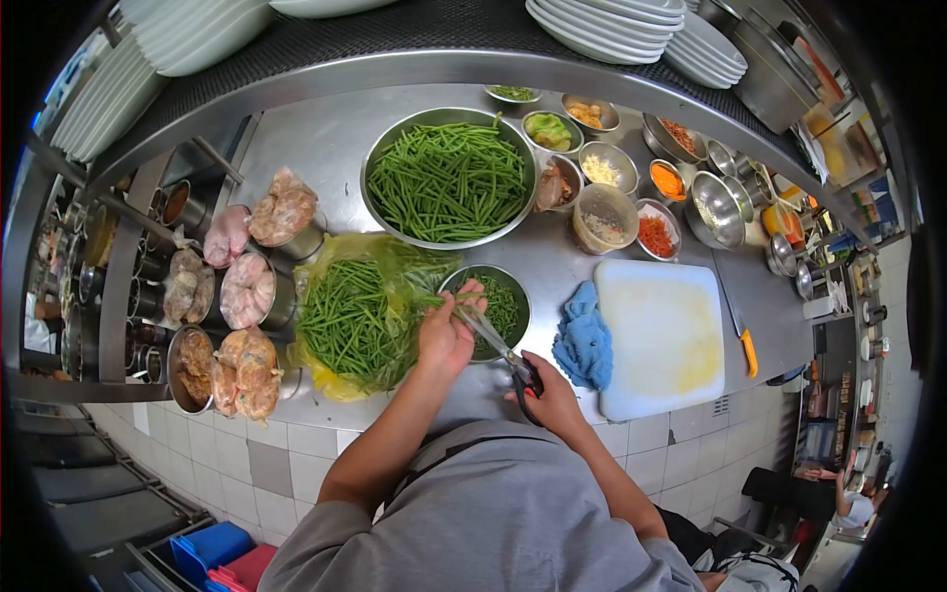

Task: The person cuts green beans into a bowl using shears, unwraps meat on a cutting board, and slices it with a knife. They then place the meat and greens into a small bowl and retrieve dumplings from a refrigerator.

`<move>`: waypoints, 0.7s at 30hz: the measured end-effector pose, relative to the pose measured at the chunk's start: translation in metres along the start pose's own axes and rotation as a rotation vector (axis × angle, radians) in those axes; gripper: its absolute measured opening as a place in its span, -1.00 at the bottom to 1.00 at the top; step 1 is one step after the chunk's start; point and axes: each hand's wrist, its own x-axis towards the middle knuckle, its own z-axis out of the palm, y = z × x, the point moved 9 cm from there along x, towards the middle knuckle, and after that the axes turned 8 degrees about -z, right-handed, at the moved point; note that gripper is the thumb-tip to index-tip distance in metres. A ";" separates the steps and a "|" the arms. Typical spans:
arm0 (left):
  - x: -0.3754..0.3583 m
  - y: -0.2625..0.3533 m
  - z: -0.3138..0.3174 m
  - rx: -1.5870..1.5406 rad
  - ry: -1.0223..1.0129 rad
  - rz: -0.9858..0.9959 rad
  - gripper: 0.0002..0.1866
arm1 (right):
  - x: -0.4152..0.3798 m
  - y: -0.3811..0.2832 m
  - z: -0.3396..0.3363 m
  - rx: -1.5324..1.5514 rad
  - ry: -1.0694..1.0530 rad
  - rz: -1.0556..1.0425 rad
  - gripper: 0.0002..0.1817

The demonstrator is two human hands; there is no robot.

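Observation:
My left hand (444, 335) is closed with a few green beans between its fingers, over the near-left rim of a small steel bowl (529, 326). Inside that bowl lie short-cut green beans (504, 306). My right hand (554, 403) grips black-handled scissors (495, 338), their blades pointing up-left across the bowl to my left fingertips. Just left of my left hand sits a yellow plastic bag (345, 383) full of whole green beans (347, 314). Behind it, a large steel bowl (368, 202) is heaped with more long green beans (449, 178).
On the right are a blue cloth (584, 340), a white cutting board (656, 345) and an orange-handled knife (750, 352). Bagged meat (247, 370) in metal containers stands at left. Several ingredient bowls fill the back right, beneath a shelf (395, 64) with plates.

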 end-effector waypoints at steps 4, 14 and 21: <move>0.001 -0.003 -0.002 0.040 -0.043 -0.010 -0.90 | -0.001 0.026 0.010 0.122 -0.035 0.129 -0.23; -0.001 0.024 0.008 0.019 0.037 0.051 -0.65 | -0.019 0.038 0.015 0.255 -0.047 0.055 -0.18; -0.002 0.004 0.013 -0.079 -0.009 -0.086 -0.74 | -0.003 0.006 0.004 0.083 -0.006 -0.060 -0.14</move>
